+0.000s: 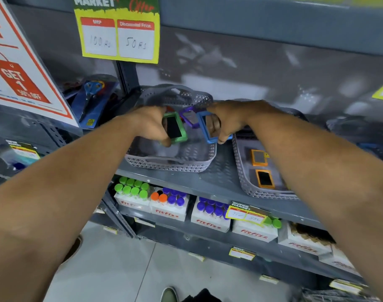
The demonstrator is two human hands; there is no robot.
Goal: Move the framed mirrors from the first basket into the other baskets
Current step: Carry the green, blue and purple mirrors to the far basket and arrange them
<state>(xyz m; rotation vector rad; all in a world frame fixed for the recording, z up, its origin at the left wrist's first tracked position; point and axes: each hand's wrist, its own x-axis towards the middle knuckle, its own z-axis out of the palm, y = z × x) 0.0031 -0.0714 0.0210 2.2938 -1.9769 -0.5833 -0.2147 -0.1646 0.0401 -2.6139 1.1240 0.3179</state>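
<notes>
A grey perforated basket (171, 164) sits on the grey shelf, centre of view. Over it my left hand (150, 123) grips a green-framed mirror (175, 130), tilted. My right hand (224, 120) grips a blue-framed mirror (204, 129) by its frame, above the basket's right side. Between the two hands a purple-framed mirror (189, 116) leans in the basket. A second grey basket (246, 184) stands to the right, holding two orange-framed mirrors (259, 158) (265, 178); my right forearm hides its far part.
A yellow price sign (118, 31) hangs above. A red-and-white offer board (18, 68) leans at the left, with packaged scissors (92, 99) behind it. The shelf below holds Fitfizz boxes (168, 207) of capped bottles. Another grey basket (347, 127) shows at far right.
</notes>
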